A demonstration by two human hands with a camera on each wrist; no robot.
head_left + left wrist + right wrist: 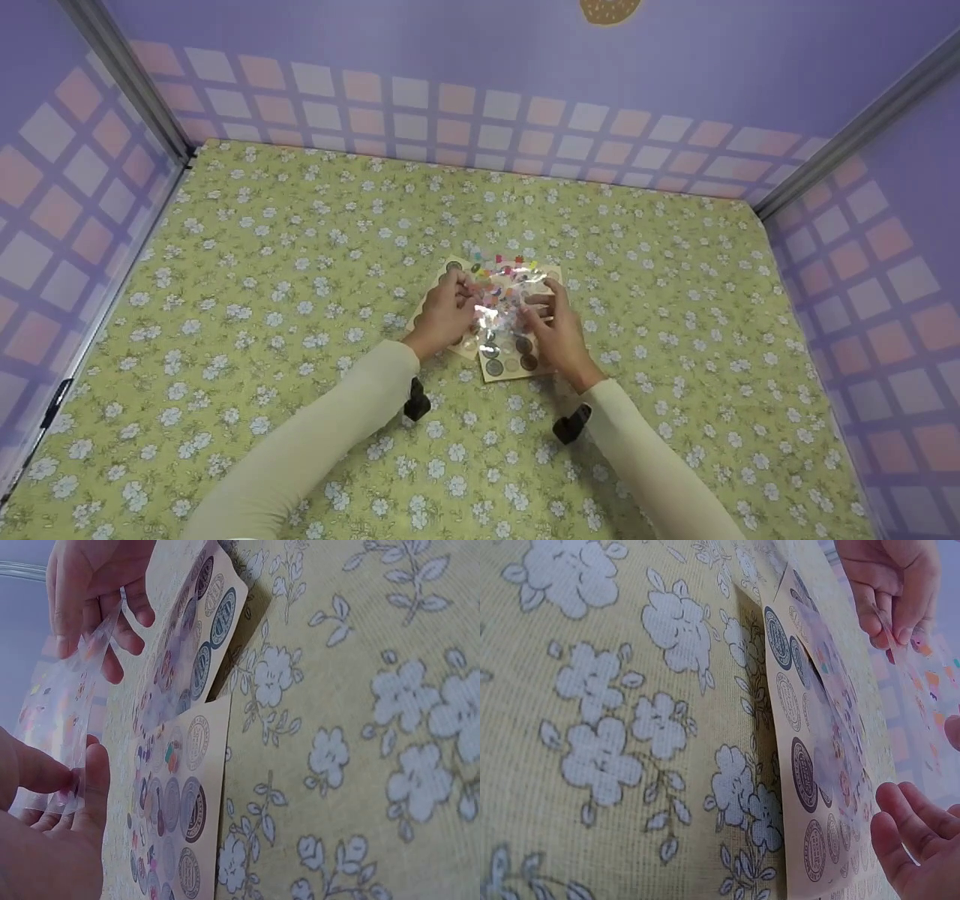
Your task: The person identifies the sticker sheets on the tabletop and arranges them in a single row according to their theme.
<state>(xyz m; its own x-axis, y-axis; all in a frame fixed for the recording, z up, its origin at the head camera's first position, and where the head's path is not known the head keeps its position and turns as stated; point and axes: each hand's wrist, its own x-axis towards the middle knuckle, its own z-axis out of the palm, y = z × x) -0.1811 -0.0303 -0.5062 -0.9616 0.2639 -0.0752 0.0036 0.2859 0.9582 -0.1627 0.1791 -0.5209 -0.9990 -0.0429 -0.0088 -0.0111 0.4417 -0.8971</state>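
My left hand pinches a clear sticker sheet at its left side between thumb and fingertips. Small colourful stickers dot this sheet, which is held raised and tilted and shines with glare. On its right side, my right hand holds the same sheet lightly, thumb in front and the other fingers spread behind. Below the hands lie two cream sheets of round, seal-like stickers, one angled at the left, the other at the right, partly overlapping. More small coloured stickers show over the cream sheets in the left wrist view.
The table is covered by a green floral cloth. Purple walls with pink and white checks stand at the back and both sides. Black straps with cameras sit at the wrists.
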